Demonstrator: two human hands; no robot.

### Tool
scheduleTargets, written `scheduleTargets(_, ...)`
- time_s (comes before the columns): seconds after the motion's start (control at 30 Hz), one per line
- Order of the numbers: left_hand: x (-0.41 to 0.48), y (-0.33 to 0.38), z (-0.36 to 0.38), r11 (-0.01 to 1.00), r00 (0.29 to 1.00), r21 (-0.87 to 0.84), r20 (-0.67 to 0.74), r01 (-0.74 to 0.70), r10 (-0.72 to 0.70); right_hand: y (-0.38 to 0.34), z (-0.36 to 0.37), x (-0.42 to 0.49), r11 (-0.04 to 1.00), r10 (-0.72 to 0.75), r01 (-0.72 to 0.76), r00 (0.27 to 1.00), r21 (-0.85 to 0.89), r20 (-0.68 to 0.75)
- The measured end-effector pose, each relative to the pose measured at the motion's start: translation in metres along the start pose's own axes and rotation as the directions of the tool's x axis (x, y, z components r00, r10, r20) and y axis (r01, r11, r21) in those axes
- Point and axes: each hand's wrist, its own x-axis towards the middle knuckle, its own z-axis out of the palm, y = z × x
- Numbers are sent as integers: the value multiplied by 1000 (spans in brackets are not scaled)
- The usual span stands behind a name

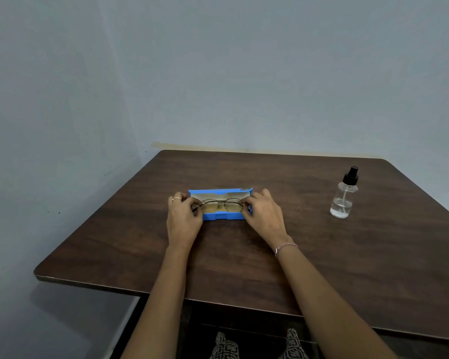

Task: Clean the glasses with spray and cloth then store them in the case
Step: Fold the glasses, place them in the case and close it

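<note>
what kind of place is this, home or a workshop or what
Probably a plain room at home, or a bare recording corner; it is hard to say which. A dark wooden table stands pushed into a corner of pale blue painted walls, and it bears only a blue glasses case and a small spray bottle.

The open blue plastic glasses case [220, 205] lies on the dark brown wooden table [244, 255], about in the middle. The thin round metal-framed glasses [222, 204] are at the case's opening, just over its inside. The left hand [183, 218] holds the left end of the glasses, the right hand [263, 215] the right end. The clear glass spray bottle with a black pump top [345, 194] stands upright far to the right, well apart from the case.
</note>
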Motion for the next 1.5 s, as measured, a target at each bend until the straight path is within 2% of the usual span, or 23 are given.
scheduleTargets(0.4,-2,3,-3,999,999,30,-11,-35,35,1,5,0,999,-45,45,999,-7,-7)
scheduleTargets(0.53,-5,8,-9,1000,1000,-9,-21,-10,9,0,4,0,999,-33,33,999,20,-9)
scheduleTargets(0.73,-5,4,-5,999,999,21,-21,-45,45,1,5,-1,998,-32,32,999,54,10)
scheduleTargets(0.87,-2,0,0,994,997,88,-44,-61,65,2,4,0,997,-62,65,996,41,-59)
scheduleTargets(1.0,-5,2,-3,993,982,94,-170,-71,86,3,1,-1,992,-50,70,980,102,-190)
scheduleTargets(1.23,-8,7,-9,981,910,80,-364,-179,196,5,-13,-7,968,-39,119,940,219,-338)
scheduleTargets(1.33,-6,8,-7,965,868,83,-422,-249,260,3,-15,-6,968,-110,193,901,161,-420)
scheduleTargets(1.4,-5,8,-6,963,873,79,-410,-256,266,1,-14,-5,971,-121,196,897,139,-425)
scheduleTargets(1.5,-4,8,-2,964,917,80,-298,-254,266,-2,-8,-4,973,-123,176,943,150,-310)
